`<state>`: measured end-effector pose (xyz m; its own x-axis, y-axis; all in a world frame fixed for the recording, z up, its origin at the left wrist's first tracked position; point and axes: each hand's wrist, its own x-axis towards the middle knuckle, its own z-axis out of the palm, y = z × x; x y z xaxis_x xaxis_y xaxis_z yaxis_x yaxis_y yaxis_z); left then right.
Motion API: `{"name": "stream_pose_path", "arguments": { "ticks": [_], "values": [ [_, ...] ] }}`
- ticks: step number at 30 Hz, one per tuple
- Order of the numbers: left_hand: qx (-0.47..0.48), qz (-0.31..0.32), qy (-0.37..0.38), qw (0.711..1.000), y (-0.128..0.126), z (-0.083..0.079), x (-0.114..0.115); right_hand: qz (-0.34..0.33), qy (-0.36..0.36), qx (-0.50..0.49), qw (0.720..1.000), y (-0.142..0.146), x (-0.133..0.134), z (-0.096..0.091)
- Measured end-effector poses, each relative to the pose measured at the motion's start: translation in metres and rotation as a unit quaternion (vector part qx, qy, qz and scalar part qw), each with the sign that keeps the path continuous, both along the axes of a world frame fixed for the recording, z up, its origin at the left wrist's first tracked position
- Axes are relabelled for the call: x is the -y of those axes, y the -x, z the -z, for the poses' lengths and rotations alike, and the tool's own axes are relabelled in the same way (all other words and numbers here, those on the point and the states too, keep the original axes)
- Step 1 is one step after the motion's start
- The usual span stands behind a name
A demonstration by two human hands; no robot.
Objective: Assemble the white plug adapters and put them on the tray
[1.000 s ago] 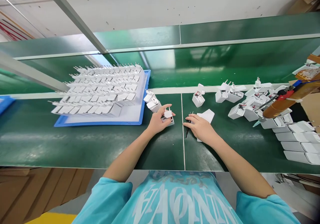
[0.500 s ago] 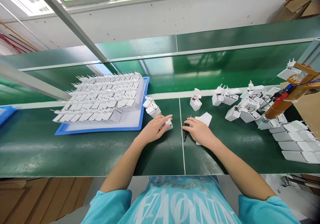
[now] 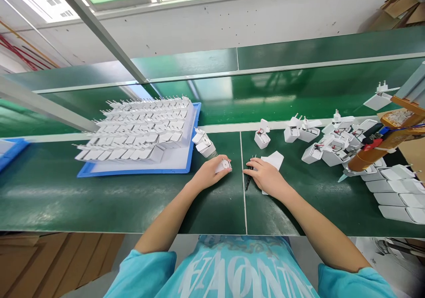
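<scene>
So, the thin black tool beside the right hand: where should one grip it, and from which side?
Probably its near half, pinched across from above. The tool lies flat on the belt, pointing away, its far part by the right hand's fingertips. Come from the right: the left hand, shut on a charger, crowds the other side.

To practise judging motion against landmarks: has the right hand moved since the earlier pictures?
No. The right hand stays on the white sheet, just right of the table seam.

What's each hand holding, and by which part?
Left hand wraps a white charger around its body. Right hand rests flat beside a black tool, grasp unclear.
</scene>
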<state>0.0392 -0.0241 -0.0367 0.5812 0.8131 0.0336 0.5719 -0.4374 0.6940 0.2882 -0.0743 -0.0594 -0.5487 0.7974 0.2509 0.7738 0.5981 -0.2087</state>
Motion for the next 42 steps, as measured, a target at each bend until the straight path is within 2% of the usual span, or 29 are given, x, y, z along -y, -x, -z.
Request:
{"name": "stream_pose_path", "arguments": {
  "ticks": [6,10,12,15,18,20,22,25,28,32,37,42],
  "values": [
    [-0.127,-0.003,-0.083,0.988,-0.002,0.006,0.001,-0.001,-0.012,0.0,1.0,0.0,0.0,0.0],
    [-0.154,0.008,-0.177,0.972,-0.004,0.013,0.0,-0.006,-0.025,0.003,1.0,-0.001,-0.001,0.001],
    [-0.163,-0.029,-0.232,0.958,-0.005,0.017,-0.001,-0.009,-0.032,0.003,0.999,-0.001,-0.001,0.0],
    [-0.176,-0.131,-0.301,0.928,-0.005,0.02,-0.004,-0.014,-0.039,0.0,0.999,-0.001,-0.002,0.0],
    [-0.174,-0.213,-0.333,0.902,-0.003,0.022,-0.012,-0.018,-0.038,-0.003,0.999,-0.002,-0.002,-0.001],
    [-0.164,-0.238,-0.32,0.902,0.001,0.021,-0.02,-0.019,-0.036,-0.004,0.999,-0.002,-0.002,-0.001],
    [-0.146,-0.251,-0.273,0.917,0.006,0.02,-0.03,-0.018,-0.036,-0.003,0.999,-0.002,-0.001,-0.001],
    [-0.103,-0.247,-0.17,0.948,0.013,0.017,-0.045,-0.016,-0.036,0.0,0.999,-0.002,-0.001,-0.001],
    [-0.066,-0.232,-0.102,0.965,0.015,0.015,-0.056,-0.017,-0.038,0.003,0.999,-0.003,-0.002,0.0],
    [-0.028,-0.238,-0.091,0.967,0.006,0.015,-0.064,-0.024,-0.046,0.007,0.999,-0.004,-0.003,0.002],
    [-0.042,-0.272,-0.11,0.955,-0.005,0.01,-0.067,-0.022,-0.053,0.004,0.998,-0.005,-0.005,0.004],
    [-0.003,-0.245,-0.061,0.967,0.0,0.002,-0.059,-0.03,-0.055,0.013,0.998,-0.007,-0.005,0.002]
  ]
}}
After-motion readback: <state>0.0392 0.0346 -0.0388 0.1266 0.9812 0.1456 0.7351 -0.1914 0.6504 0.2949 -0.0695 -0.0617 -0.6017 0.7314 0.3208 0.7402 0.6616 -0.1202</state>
